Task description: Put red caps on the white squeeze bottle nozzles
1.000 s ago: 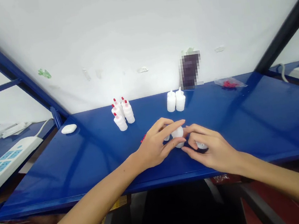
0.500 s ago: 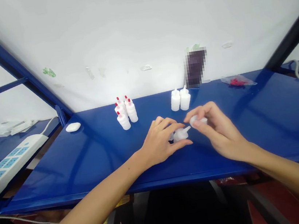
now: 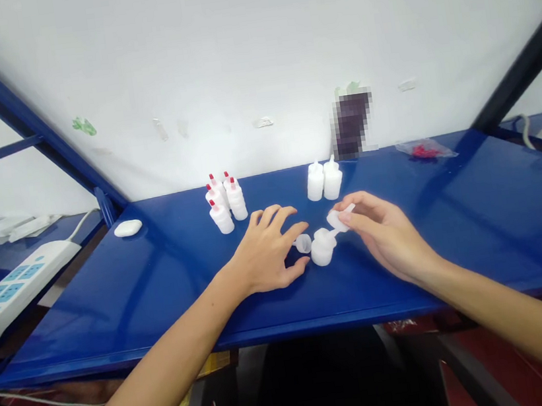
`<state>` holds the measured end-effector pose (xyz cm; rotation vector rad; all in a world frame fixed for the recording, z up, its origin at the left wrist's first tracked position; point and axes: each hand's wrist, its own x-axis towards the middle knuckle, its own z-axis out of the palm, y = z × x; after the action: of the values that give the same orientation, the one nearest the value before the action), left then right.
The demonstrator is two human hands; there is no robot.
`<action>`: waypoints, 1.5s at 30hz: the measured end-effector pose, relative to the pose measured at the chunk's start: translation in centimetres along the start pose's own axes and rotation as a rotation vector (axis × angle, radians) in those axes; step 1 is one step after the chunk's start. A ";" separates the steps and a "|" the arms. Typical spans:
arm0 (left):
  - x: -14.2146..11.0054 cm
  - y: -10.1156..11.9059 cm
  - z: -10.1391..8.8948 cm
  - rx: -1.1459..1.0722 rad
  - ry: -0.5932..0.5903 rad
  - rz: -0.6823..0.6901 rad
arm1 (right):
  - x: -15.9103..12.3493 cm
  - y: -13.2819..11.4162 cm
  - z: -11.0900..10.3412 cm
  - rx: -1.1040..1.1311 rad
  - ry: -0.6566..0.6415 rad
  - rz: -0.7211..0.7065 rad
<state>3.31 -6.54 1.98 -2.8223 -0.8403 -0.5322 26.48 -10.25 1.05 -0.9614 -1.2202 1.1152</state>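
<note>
A small white squeeze bottle sits on the table between my hands, leaning slightly, its thin spout pointing to the right. My left hand is just left of it, with thumb and fingers spread and nothing gripped. Close to that hand's fingertips lies a loose translucent nozzle cap, partly hidden by the fingers. My right hand pinches another white nozzle cap between thumb and fingers, its spout pointing up and right. This cap is beside the bottle's spout; whether they touch I cannot tell.
Several white bottles with red tips stand at the back left. Two white bottles with plain spouts stand at the back middle. A plastic bag with red pieces lies at the back right. A white rounded case and a power strip are left.
My left hand has let go of the bottle and drawn back to the left, uncovering the bottle and a loose nozzle cap. My right hand has moved slightly left with its cap, which has turned.
</note>
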 end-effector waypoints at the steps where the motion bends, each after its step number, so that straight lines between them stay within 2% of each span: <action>1: 0.0 0.1 0.1 0.012 -0.004 0.003 | -0.1 0.1 0.1 0.022 -0.013 0.021; 8: 0.0 -0.1 0.6 -0.110 0.030 -0.010 | -1.2 0.2 0.6 -0.012 -0.064 -0.001; 15: 0.0 0.4 0.5 -0.219 0.182 -0.096 | -1.8 -0.1 1.0 -0.166 -0.110 -0.083; 21: 0.0 0.5 0.7 -0.279 0.388 -0.080 | -1.5 -0.6 1.4 -0.395 -0.143 -0.264; 25: 0.0 0.4 0.7 -0.257 0.474 -0.093 | -0.5 -1.6 1.7 -0.578 -0.228 -0.354; 34: 0.1 0.3 0.4 -0.346 0.632 -0.214 | 0.9 -2.6 2.7 -0.709 -0.249 -0.307; 36: 0.1 0.2 0.2 -0.444 0.619 -0.210 | 1.0 -2.6 2.9 -0.743 -0.269 -0.289; 41: 0.2 0.5 -0.2 -0.664 0.437 -0.135 | 1.2 -1.9 2.8 -0.727 -0.312 -0.289; 45: 0.4 0.9 -0.2 -0.757 0.431 -0.201 | 1.3 -0.7 2.2 -0.734 -0.316 -0.378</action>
<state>4.06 -7.08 2.34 -3.0208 -0.9804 -1.7328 24.34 -9.18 2.26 -1.0399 -2.0497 0.5174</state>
